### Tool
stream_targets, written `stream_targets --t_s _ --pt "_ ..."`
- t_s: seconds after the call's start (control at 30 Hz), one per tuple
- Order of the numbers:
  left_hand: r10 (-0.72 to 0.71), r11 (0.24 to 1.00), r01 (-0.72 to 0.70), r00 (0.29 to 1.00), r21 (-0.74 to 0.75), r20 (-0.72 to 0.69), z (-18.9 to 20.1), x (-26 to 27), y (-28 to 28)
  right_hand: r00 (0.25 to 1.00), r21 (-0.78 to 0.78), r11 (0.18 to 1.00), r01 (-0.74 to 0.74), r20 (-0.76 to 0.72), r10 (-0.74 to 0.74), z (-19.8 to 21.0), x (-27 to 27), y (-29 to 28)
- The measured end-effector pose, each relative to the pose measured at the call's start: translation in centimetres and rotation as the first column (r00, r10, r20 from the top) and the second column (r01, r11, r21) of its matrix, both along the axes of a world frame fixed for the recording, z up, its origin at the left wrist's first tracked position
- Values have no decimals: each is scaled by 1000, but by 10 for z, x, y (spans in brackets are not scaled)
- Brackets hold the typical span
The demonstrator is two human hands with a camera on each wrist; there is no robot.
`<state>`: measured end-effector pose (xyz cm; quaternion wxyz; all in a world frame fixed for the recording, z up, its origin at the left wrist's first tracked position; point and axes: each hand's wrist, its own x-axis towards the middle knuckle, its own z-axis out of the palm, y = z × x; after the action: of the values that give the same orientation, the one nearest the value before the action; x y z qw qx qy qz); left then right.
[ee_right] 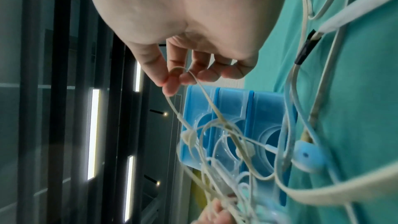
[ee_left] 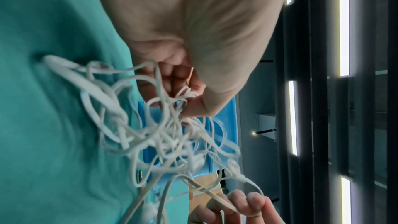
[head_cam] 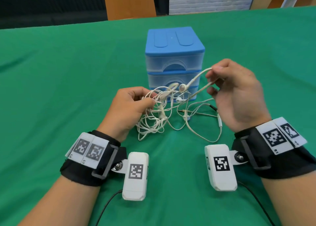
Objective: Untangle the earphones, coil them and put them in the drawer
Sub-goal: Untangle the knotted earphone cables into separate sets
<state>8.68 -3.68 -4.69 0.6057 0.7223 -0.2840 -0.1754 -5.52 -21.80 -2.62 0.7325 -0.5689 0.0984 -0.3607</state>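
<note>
We see lab-like recording room: green cloth (head_cam: pixel 68 72) covering table under our fingers, white brick wall (head_cam: pixel 210 0) and dark panels (head_cam: pixel 51 3) beyond them.

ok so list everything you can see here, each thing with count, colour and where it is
earphones: a tangle, more than one set by the earbuds and plugs, exact count unclear; white; part held up, part lying on the cloth in front of the drawers
drawer unit: one, blue frame with clear drawers, all shut; standing on the cloth behind the tangle
cloth: one, green; covering the table
wrist cameras: two, white with black square markers; on black wrist straps
left hand: one; grips the bunched cords
right hand: one; fingers pinch a raised loop of cord
</note>
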Motion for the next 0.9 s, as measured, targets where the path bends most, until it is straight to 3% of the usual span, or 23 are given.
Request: stream_targets --t_s 0.13,0.27,0.37,0.47,0.53,0.73,0.9 --pt "7 1000 -7 1000 6 -20 -1 0 0 981 156 971 -182 92 169 2 -7 -9" --pt "10 1000 -12 996 -26 -85 1 -1 0 986 166 973 -160 81 149 3 -9 -13" --pt "-12 999 9 995 -33 -103 4 -3 0 991 9 997 -79 -104 80 0 -6 -12" --pt "-34 999 29 992 -40 -119 5 -4 0 927 -271 962 -34 -367 -71 -4 -1 -5" --pt "-38 998 29 988 -62 -147 6 -5 0 889 -317 947 -43 -444 -108 -8 1 -5" --pt "-56 991 27 972 -129 -230 8 -6 0 869 -484 873 58 -405 -283 -18 2 -15" --pt "-101 980 51 961 -193 -258 10 -7 0 949 -523 853 6 -265 -169 -11 0 -9"
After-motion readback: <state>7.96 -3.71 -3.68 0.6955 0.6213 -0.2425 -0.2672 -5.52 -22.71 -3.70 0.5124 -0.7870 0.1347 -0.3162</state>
